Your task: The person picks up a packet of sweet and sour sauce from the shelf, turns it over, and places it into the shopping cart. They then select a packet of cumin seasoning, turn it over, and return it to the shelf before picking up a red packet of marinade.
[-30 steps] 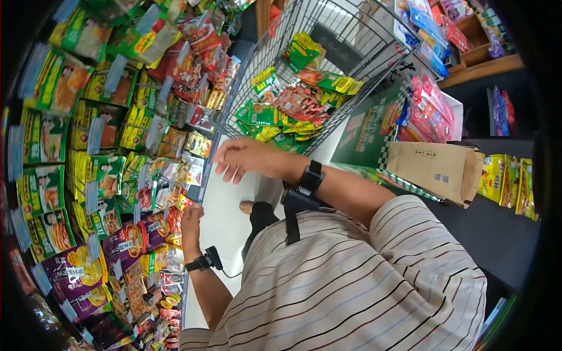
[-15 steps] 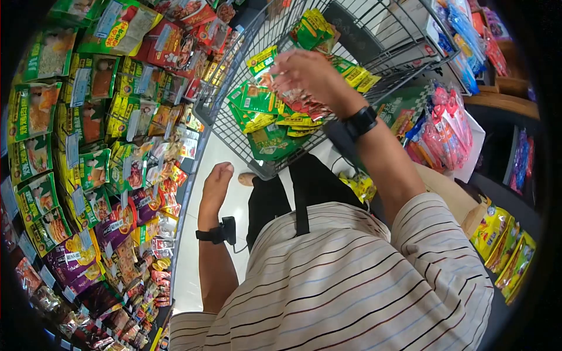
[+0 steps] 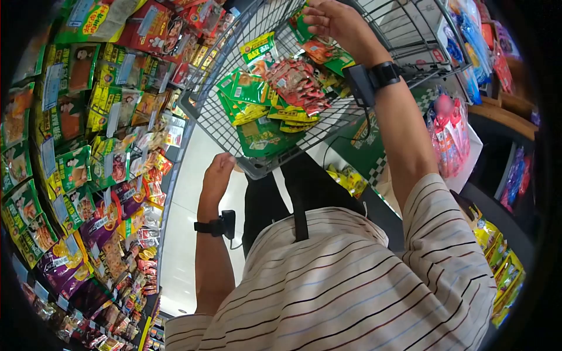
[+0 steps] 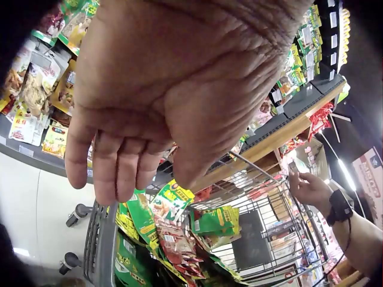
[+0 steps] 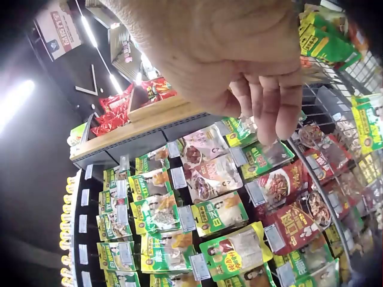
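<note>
- Reaching up, our right hand is over the far end of the shopping cart, just above the snack packs inside it.
- Our right hand's fingers hang down loose and a little bent, and we cannot see anything in them.
- A green pack lies right under that hand. We cannot tell if the fingers touch it.
- Our left hand is low, just beside the near corner of the cart. Its fingers are straight and close together, and it holds nothing.
- We cannot tell if the left hand touches the cart rim.
- The cart is made of grey wire. It stands in front of us, between the shelves.
- A red pack lies on top of the pile in the middle of the cart.
- Green and yellow packs lie around the red one, and one bigger green bag sits at the near end.
- On our left is a tall shelf full of hanging snack bags in green, yellow, red and purple, with price tags in front.
- On our right hang pink packs, well apart from both hands.
- We wear a striped shirt and a black band with a small camera on each wrist.
</note>
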Tool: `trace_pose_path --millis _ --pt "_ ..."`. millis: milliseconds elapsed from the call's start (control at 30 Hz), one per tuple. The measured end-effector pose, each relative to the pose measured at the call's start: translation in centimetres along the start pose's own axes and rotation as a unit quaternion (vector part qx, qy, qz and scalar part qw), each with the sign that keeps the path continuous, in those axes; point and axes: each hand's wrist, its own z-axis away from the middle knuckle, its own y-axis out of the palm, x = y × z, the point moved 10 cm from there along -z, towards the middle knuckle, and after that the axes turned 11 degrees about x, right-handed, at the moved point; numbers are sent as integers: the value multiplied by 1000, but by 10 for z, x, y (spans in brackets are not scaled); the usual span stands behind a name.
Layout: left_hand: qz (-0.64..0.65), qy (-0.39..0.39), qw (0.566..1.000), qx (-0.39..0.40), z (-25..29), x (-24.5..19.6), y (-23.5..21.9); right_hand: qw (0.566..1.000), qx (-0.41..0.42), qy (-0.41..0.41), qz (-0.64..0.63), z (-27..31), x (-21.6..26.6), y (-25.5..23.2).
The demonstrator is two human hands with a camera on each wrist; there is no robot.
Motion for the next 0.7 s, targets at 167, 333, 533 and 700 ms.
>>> trace_pose_path --millis 167,333,533,700 --pt "28 -4 1000 1 -15 11 9 984 -16 118 132 -20 -79 -32" --pt "73 -20 997 16 -7 7 15 848 122 204 474 -25 -193 -74" --pt "89 -28 996 4 -2 21 13 625 282 370 627 -2 -344 -142" --pt "105 -42 994 2 2 21 16 582 284 467 602 11 -390 -158"
